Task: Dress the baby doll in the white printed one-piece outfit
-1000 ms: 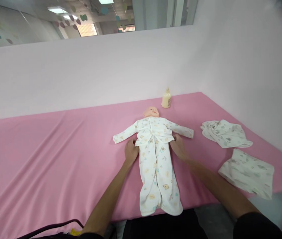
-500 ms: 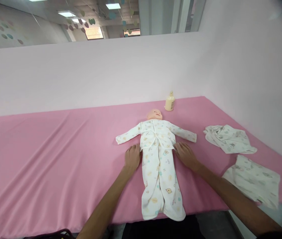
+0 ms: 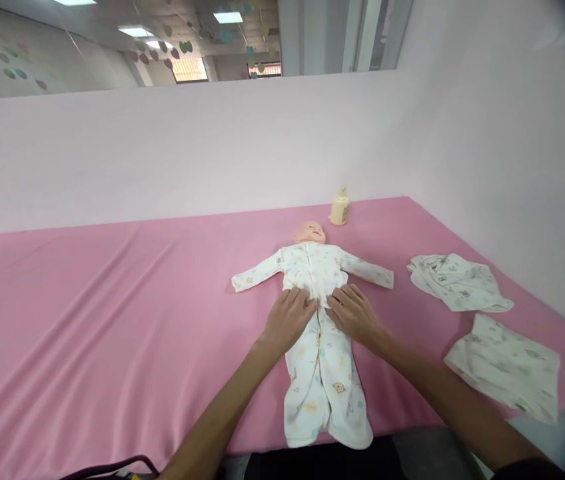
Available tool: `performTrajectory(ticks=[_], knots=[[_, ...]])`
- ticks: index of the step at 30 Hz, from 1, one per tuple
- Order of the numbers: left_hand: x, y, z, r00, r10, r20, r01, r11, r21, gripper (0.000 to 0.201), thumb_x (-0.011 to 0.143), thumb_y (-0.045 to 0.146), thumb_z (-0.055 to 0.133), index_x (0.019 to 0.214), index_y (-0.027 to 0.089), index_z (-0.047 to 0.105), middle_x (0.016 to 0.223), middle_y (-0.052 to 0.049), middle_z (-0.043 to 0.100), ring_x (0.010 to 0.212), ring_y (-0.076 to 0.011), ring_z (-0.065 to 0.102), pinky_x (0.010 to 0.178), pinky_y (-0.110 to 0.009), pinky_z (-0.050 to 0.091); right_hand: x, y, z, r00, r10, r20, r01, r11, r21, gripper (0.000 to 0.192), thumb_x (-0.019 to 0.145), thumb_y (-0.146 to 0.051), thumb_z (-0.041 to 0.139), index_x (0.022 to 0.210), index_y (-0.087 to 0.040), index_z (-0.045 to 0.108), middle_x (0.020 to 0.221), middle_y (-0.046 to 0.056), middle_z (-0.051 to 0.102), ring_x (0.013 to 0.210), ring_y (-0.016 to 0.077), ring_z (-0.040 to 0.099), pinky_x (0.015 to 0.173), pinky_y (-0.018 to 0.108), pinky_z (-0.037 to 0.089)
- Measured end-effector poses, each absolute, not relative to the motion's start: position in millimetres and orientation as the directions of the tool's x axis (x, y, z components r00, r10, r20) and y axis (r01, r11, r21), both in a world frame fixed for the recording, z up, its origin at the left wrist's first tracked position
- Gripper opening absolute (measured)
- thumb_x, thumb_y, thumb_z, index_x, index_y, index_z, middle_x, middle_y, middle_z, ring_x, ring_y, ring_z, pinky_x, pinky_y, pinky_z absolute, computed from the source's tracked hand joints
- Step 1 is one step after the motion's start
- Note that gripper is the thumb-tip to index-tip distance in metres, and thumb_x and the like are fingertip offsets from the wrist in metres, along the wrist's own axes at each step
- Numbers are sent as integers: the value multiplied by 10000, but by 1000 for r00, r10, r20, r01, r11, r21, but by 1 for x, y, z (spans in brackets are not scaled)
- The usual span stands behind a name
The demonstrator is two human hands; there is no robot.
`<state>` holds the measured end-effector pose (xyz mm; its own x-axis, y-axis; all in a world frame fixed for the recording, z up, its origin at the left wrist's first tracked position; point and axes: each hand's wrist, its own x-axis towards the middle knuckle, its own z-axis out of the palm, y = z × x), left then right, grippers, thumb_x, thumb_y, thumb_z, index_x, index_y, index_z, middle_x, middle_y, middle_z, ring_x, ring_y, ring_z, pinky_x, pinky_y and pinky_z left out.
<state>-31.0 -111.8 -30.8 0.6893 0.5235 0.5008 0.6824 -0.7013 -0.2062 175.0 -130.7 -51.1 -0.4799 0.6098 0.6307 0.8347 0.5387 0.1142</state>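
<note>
Presently both hands, left and right, lie flat and open-fingered on the doll's waist, gripping nothing. Judged step: smoothing the suit. Next calls for light, even pressure outward.

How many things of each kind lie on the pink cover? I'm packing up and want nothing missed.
Dressed doll: 1
Loose printed garments: 2, one farther, one nearer
Cream bottle: 1
Total: 4
</note>
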Motion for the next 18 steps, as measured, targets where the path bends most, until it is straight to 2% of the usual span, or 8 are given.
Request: performTrajectory(ticks=[3,6,9,11,13,15,16,18], knots=[[-32,-117,-22,741,535,407,651,-720,-239,271,943,47,365,964,201,587,870,-64,574,828,-209,540,716,-354,400,174,-133,-49,-532,611,587,815,558,157,215,941,-174,499,728,-201,517,753,42,531,753,195,429,721,349,337],[-34,-119,-12,740,570,357,655,-732,-189,304,944,56,362,1068,212,591,982,-87,597,928,-227,556,793,-378,432,179,-134,-46,-583,594,554,779,602,175,225,955,-198,491,733,-204,531,770,45,548,760,193,447,735,358,339],[-37,-119,-5,717,611,335,651,-759,-8,224,996,218,388,1111,215,580,1043,-83,611,964,-216,575,835,-376,463,186,-134,-43,-578,573,580,752,650,108,206,962,-281,526,771,-205,542,787,40,574,775,188,472,753,352,355],[-36,-116,-2,653,667,360,660,-734,162,255,1010,347,389,1137,214,565,1095,-75,618,998,-201,585,877,-368,481,188,-129,-41,-463,602,651,777,629,-29,251,972,-301,511,740,-205,510,744,30,565,741,176,470,735,337,363],[-30,-110,-2,554,726,408,684,-676,274,319,1009,399,380,1217,214,537,1204,-85,604,1095,-203,576,950,-375,477,186,-115,-36,-258,672,694,821,531,-209,325,998,-312,449,690,-211,456,681,21,533,687,164,462,696,320,366],[-21,-103,-6,483,755,442,717,-632,295,403,1005,419,378,1336,213,479,1353,-111,547,1236,-233,524,1031,-415,448,178,-90,-26,-60,757,650,862,368,-349,357,1016,-349,390,689,-217,443,673,22,536,675,164,491,675,308,380],[-15,-98,-9,475,759,445,730,-622,283,444,1003,428,376,1382,210,448,1419,-123,506,1306,-255,481,1067,-444,426,172,-73,-20,-2,803,596,883,281,-376,347,1016,-380,380,726,-213,471,719,33,572,712,170,529,690,306,398],[-3,-91,-17,480,767,425,752,-610,251,485,1005,441,356,1416,195,429,1496,-136,440,1395,-287,400,1112,-491,389,159,-38,-6,45,902,429,937,110,-331,315,1009,-413,368,888,-187,552,921,88,646,850,192,601,742,305,438]])
